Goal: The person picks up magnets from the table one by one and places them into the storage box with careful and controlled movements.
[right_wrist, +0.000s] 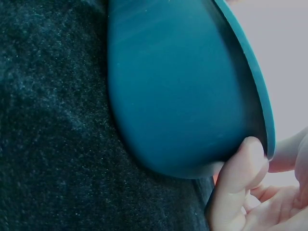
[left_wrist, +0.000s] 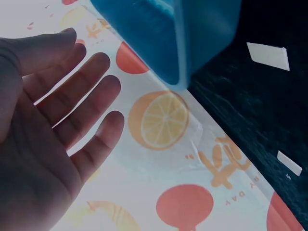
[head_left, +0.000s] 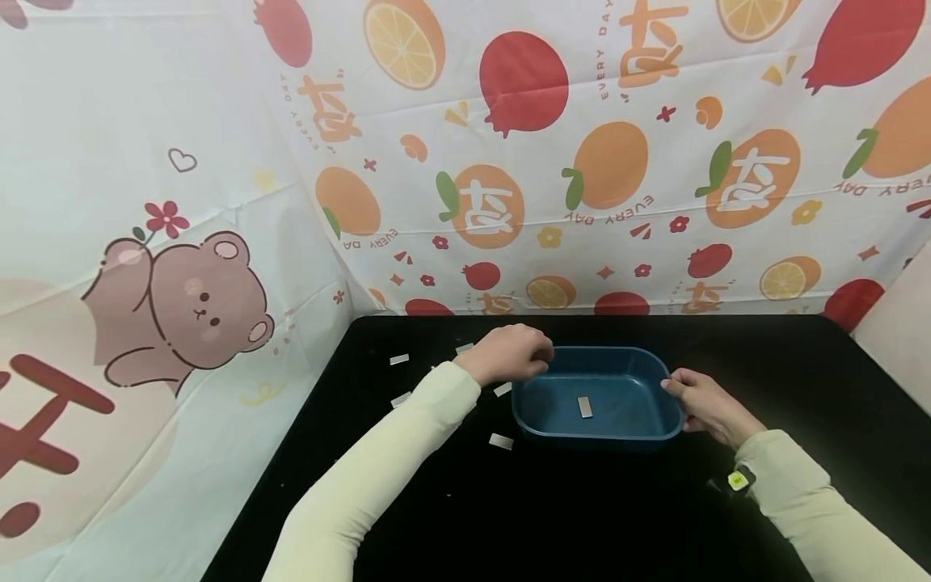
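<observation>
A blue rectangular plastic tub (head_left: pixel 633 396) stands on the black table, with one small silvery rectangular piece (head_left: pixel 585 406) lying on its floor. My right hand (head_left: pixel 709 404) grips the tub's right end, the thumb (right_wrist: pixel 243 166) against the outer wall just below the rim. Over the tub's left end hovers my left hand (head_left: pixel 509 353). In the left wrist view its fingers (left_wrist: pixel 79 91) are loosely bent, and nothing shows in them. More such pieces lie left of the tub, one (head_left: pixel 501 441) by its front left corner and another (head_left: pixel 503 390) close to its left wall.
Farther left on the black cloth surface (head_left: pixel 582 517) lie more silvery pieces, among them one at the back (head_left: pixel 399 360) and one beside the left sleeve (head_left: pixel 401 400). A fruit-print curtain (head_left: pixel 524 242) hangs behind the table, and a bear-print sheet (head_left: pixel 204 299) hangs at left.
</observation>
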Demonstrator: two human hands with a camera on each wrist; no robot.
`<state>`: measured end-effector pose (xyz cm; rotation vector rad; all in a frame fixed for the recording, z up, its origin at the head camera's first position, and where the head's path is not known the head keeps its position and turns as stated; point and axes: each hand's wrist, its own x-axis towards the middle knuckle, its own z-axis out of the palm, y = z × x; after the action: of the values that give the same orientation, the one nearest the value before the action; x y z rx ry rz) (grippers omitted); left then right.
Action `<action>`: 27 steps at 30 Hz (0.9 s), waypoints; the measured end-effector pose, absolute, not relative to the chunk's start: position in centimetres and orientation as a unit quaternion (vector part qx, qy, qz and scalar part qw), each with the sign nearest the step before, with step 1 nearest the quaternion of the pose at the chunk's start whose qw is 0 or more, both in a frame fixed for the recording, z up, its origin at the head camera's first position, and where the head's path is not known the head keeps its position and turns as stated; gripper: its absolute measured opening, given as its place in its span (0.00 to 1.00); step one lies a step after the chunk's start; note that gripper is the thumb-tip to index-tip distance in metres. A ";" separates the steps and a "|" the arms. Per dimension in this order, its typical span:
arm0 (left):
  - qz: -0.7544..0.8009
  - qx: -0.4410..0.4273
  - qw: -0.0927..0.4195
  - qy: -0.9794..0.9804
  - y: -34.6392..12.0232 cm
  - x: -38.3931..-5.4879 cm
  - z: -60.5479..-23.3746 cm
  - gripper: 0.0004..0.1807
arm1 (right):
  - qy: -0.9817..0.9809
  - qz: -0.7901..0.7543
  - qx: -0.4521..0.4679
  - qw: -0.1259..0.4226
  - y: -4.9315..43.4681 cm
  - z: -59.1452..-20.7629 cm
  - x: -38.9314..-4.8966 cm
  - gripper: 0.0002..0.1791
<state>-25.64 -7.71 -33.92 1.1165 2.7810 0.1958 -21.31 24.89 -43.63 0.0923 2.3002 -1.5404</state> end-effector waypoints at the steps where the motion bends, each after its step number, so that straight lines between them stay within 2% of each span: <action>1: 0.068 0.370 0.065 0.924 -8.0 -25.5 -33.9 0.10 | 0.816 -0.546 0.033 0.185 24.9 -43.7 -21.3 0.16; 9: 0.116 0.365 0.018 0.924 -11.0 -24.5 -34.6 0.11 | 0.811 -0.553 0.046 0.184 25.0 -43.8 -21.2 0.13; 18: 0.134 0.350 -0.074 0.924 -15.0 -23.8 -35.9 0.09 | 0.818 -0.544 0.041 0.182 25.2 -43.7 -21.3 0.15; 27: 0.143 0.339 -0.095 0.925 -18.2 -22.5 -36.6 0.09 | 0.818 -0.545 0.043 0.181 24.8 -43.6 -21.4 0.15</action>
<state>-22.53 -18.19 -36.59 1.1333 3.0957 0.4777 -21.35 24.85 -43.55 0.1226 2.3087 -1.5387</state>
